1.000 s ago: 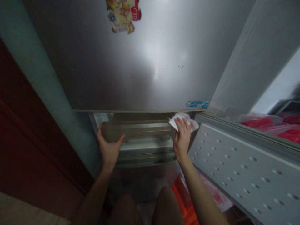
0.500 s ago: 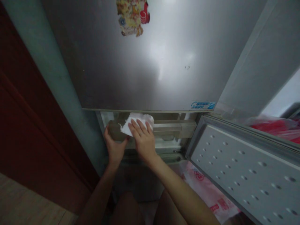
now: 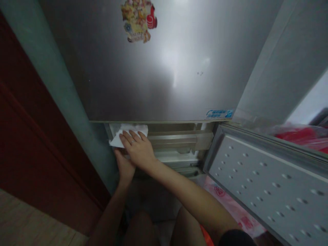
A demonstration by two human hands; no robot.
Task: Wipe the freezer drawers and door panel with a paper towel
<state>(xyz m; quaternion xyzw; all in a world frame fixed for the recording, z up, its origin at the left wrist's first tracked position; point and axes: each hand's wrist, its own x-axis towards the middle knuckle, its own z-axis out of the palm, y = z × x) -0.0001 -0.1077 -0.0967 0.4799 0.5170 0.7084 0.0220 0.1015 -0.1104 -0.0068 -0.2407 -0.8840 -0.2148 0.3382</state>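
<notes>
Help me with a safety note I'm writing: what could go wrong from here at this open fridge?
The right hand has a tissue at the drawer's left end; its ragged edge might catch or tear there.
The left hand is tucked just below, so the hands could bump.
A pink bag shows beneath the open door; it might snag if the door swings.

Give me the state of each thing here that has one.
White tissue: spread, partly covered
Right hand: outstretched, palm down
Left hand: partly hidden
Refrigerator drawer: whether pulled out, unclear
Upper refrigerator door: shut
Lower refrigerator door: swung open
Pictorial decoration: stuck on
Plastic bag: partly hidden
</notes>
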